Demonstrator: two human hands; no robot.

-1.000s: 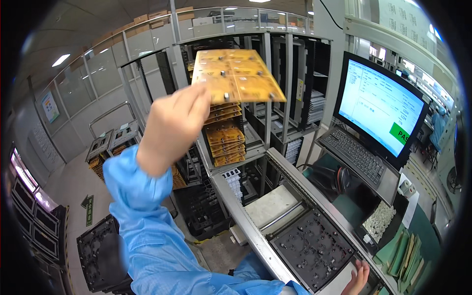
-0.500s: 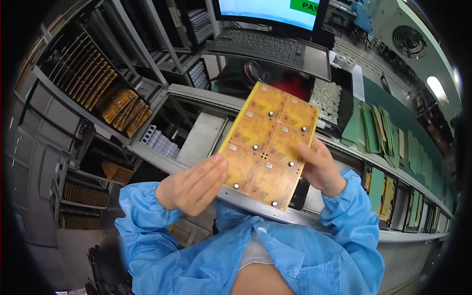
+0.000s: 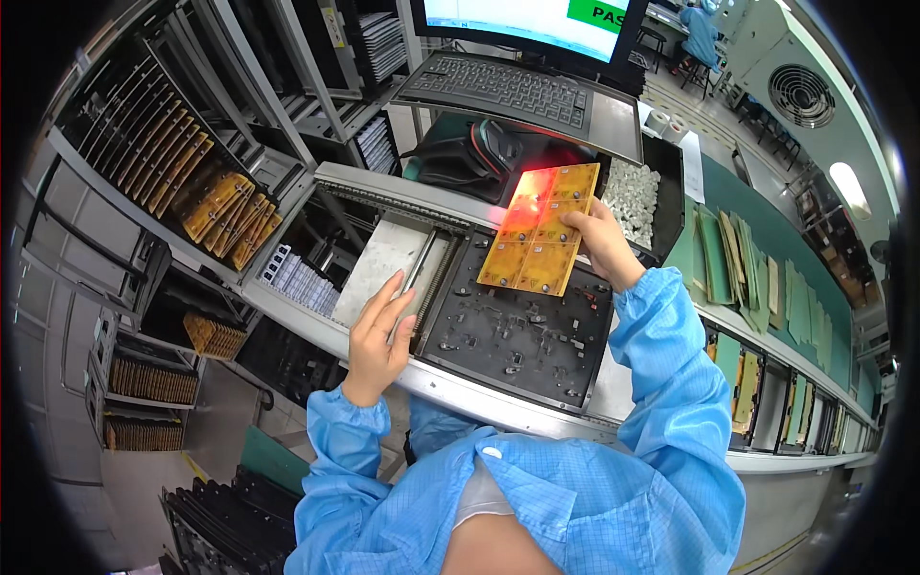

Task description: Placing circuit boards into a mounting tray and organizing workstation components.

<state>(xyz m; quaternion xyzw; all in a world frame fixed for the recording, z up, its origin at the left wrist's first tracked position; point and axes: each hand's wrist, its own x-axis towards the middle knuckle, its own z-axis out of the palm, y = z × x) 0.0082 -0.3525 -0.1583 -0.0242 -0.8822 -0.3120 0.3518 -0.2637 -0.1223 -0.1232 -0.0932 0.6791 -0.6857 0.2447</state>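
Note:
My right hand [image 3: 604, 240] grips the right edge of a yellow circuit board panel [image 3: 530, 257], thumb on its face. Small round parts and white labels dot the panel. Red light falls on its upper left, next to a black and red handheld scanner [image 3: 494, 147] on a dark stand. Beneath the panel lies a black fixture plate [image 3: 498, 347] with small loose-looking fittings across it. My left hand [image 3: 379, 335] holds nothing, its fingers apart, over the front rail by a bare metal plate [image 3: 383, 266].
Behind stand a keyboard [image 3: 508, 91] and a monitor [image 3: 527, 24]. A black bin of small white parts [image 3: 631, 196] sits at the right, near leaning green boards [image 3: 733, 254]. On the left, a rack holds yellow boards [image 3: 182, 153]. A metal rail [image 3: 460, 388] runs along the front.
The panel has moved away from me toward the scanner, and red light now falls on it. My left hand has let go of it and moved aside, uncovering the fixture plate.

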